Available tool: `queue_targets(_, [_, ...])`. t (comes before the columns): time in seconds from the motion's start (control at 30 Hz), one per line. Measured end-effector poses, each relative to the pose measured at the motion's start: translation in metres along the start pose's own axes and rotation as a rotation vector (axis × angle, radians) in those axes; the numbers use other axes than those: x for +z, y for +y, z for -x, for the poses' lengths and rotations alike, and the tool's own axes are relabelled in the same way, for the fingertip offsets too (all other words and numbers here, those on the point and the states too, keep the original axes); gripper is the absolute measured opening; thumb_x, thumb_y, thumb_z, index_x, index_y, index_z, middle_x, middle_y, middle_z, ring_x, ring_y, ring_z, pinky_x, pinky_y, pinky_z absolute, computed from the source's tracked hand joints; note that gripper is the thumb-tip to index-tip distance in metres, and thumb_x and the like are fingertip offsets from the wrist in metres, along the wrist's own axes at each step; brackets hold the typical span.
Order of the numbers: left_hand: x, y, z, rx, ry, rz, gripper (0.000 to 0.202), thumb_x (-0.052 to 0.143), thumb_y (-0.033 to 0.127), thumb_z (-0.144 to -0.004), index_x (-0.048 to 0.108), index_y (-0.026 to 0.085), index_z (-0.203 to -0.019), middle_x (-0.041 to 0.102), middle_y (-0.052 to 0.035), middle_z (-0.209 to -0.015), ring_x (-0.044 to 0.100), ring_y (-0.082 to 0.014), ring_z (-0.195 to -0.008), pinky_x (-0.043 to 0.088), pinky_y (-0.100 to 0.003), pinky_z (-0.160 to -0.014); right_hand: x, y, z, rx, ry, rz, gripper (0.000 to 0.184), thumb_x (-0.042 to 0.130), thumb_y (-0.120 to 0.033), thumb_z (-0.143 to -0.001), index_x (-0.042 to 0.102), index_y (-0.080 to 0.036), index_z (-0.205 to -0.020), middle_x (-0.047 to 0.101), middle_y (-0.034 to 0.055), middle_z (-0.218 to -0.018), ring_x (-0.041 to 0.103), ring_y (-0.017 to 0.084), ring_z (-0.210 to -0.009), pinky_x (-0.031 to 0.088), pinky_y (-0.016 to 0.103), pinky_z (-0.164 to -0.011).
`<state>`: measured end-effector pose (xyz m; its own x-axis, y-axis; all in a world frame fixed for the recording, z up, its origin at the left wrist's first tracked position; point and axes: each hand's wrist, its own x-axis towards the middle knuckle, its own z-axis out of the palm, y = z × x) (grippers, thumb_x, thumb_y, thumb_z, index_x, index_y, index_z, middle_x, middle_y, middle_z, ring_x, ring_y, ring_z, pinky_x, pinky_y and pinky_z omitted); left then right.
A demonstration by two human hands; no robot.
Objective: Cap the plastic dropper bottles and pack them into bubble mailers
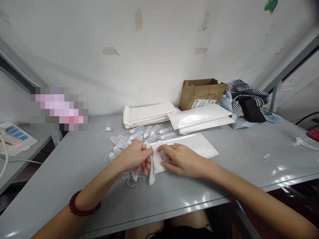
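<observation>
A white bubble mailer [184, 142] lies on the grey table in front of me, its bubbled inner face showing near its left end. My left hand [139, 156] pinches the folded flap at that end between thumb and fingers; a strip of the flap hangs below the hand. My right hand [178, 158] rests over the mailer beside the flap, with thumb and fingers curved and apart, touching the bubbled surface. Nothing distinct shows between those fingers. Small clear squeeze bottles [122, 143] with white caps lie loose around and behind my left hand, some partly hidden by it.
Behind the bottles lies a stack of white mailers [149, 113], with more mailers [201, 116] to its right. An open cardboard box [201, 93] stands against the wall. Striped cloth [244, 91] and a black phone-like object [251, 109] sit at right. A loose white cap [108, 128] lies left.
</observation>
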<state>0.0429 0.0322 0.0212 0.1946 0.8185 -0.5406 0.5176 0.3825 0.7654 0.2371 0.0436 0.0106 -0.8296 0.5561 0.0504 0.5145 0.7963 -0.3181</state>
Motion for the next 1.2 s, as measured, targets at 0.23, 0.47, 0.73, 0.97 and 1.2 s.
queue_targets(0.23, [-0.003, -0.004, -0.006, 0.035, 0.132, -0.062, 0.026, 0.05, 0.029, -0.077, 0.05, 0.016, -0.054, 0.061, -0.0003, -0.05, 0.056, -0.0115, -0.036, 0.028, -0.017, -0.028, 0.0, 0.005, 0.0, -0.052, -0.038, 0.054, 0.024, 0.045, -0.031, -0.094, 0.063, -0.015, -0.094, 0.06, 0.0055, -0.083, 0.052, 0.015, -0.066, 0.038, 0.027, -0.061])
queue_targets(0.47, [0.001, 0.001, 0.001, 0.183, 0.128, -0.185, 0.029, 0.048, 0.033, -0.081, 0.062, 0.016, -0.062, 0.059, 0.0029, -0.051, 0.047, -0.0076, -0.034, 0.027, -0.019, -0.036, 0.002, 0.006, -0.001, -0.097, 0.037, 0.059, 0.023, 0.05, -0.03, -0.092, 0.065, -0.013, -0.093, 0.058, 0.0114, -0.102, 0.052, 0.021, -0.092, 0.042, 0.036, -0.082])
queue_targets(0.73, [0.007, -0.007, -0.001, 0.374, 0.279, -0.601, 0.024, 0.053, 0.03, -0.077, 0.075, 0.025, -0.084, 0.049, 0.0027, -0.046, 0.043, -0.0141, -0.047, 0.027, -0.024, -0.05, 0.002, 0.002, 0.006, -0.233, 0.015, 0.099, 0.044, 0.059, -0.043, -0.081, 0.057, -0.011, -0.111, 0.06, 0.0121, -0.097, 0.055, 0.024, -0.088, 0.046, 0.039, -0.08])
queue_targets(0.97, [0.008, -0.009, -0.003, 0.454, 0.298, -0.661, 0.024, 0.051, 0.028, -0.083, 0.075, 0.025, -0.082, 0.063, -0.0032, -0.069, 0.055, -0.0193, -0.069, 0.035, -0.027, -0.06, 0.014, 0.002, 0.002, -0.325, 0.148, 0.417, 0.021, 0.046, -0.012, -0.085, 0.061, -0.009, -0.099, 0.062, 0.0119, -0.094, 0.055, 0.022, -0.085, 0.044, 0.034, -0.076])
queue_targets(1.2, [0.002, -0.01, 0.002, 0.835, 0.147, -0.624, 0.042, 0.043, 0.006, -0.079, 0.063, 0.023, -0.112, 0.063, -0.0019, -0.116, 0.054, -0.0174, -0.107, 0.04, -0.03, -0.093, -0.004, 0.01, 0.008, -0.172, 0.374, 0.485, 0.021, 0.041, -0.011, -0.085, 0.058, -0.014, -0.074, 0.057, 0.0036, -0.063, 0.048, 0.015, -0.055, 0.035, 0.029, -0.057])
